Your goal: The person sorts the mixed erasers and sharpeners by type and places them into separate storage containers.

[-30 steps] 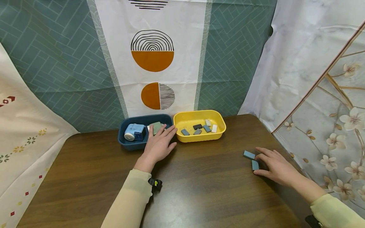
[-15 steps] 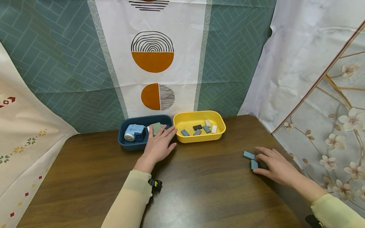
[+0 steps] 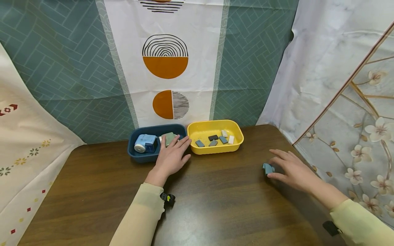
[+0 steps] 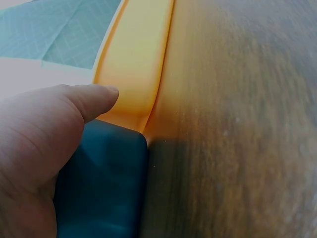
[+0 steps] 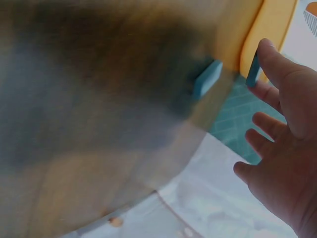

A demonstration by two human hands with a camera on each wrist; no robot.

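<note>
My right hand (image 3: 297, 172) pinches a small blue rectangular block (image 5: 253, 71) between thumb and index finger, lifted off the table. The other fingers are spread apart from it. Lying on the wood below is a second blue block (image 5: 207, 79); in the head view the two overlap, so their outlines are hard to separate. My left hand (image 3: 172, 155) rests with fairly straight fingers over the right end of the dark blue bin (image 3: 143, 158), its fingertips reaching the left edge of the yellow bin (image 3: 215, 149). The left wrist view shows the thumb beside both bins.
Several small blocks, grey, black and white, lie inside the yellow bin, such as a white block (image 3: 231, 139). The dark blue bin holds a light blue package (image 3: 145, 141) and a green item (image 3: 170, 137). A floral cloth (image 3: 354, 153) borders the brown table (image 3: 215, 191) on the right.
The right hand has taken hold of the nearer blue block, raised it and moved slightly away from me and left, over the other block. The left hand keeps its place.
</note>
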